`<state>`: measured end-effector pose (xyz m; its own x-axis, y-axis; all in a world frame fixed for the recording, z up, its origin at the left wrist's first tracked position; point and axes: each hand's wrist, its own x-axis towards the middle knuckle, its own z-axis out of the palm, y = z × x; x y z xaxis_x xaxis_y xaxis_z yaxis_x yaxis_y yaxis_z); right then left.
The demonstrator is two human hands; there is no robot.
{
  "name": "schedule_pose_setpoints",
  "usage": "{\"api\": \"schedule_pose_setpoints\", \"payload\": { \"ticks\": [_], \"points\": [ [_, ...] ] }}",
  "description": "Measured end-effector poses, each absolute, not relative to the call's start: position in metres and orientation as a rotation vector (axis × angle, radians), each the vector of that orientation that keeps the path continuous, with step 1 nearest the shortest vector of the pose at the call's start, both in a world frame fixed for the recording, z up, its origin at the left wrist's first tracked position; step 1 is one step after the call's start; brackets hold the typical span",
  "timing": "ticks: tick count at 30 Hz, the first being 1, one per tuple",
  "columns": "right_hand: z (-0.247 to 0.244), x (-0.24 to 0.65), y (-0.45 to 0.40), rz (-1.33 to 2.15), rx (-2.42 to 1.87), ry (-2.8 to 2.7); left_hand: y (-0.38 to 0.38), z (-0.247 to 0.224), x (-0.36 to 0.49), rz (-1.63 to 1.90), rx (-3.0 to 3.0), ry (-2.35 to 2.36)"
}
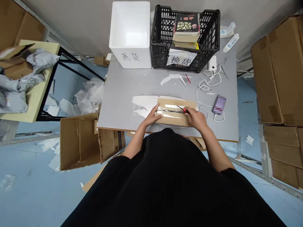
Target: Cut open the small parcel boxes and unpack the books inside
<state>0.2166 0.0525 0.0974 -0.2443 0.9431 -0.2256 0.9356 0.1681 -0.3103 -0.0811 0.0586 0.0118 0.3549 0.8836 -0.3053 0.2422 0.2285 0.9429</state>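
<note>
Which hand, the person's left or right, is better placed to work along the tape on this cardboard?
The right hand, probably: it holds the red-handled cutter, whose tip meets the clear tape on the cardboard. The left hand lies flat on the cardboard.

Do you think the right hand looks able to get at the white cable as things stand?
Probably yes: the right hand lies on the cardboard, close to the white cable, with only table surface between them. It seems to grip a red-handled tool, which may need setting down first.
</note>
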Motion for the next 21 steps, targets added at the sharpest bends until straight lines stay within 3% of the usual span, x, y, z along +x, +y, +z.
{"api": "schedule_pose_setpoints", "payload": {
  "ticks": [8, 21],
  "points": [
    [0.123, 0.136, 0.081, 0.524, -1.727, -3.021, 0.058, 0.003, -0.084, 0.639, 1.332, 1.177],
    [0.122, 0.114, 0.089, 0.355, -1.613, -3.250, 0.060, -0.005, -0.084, 0.723, 1.356, 1.162]
  ]
}}
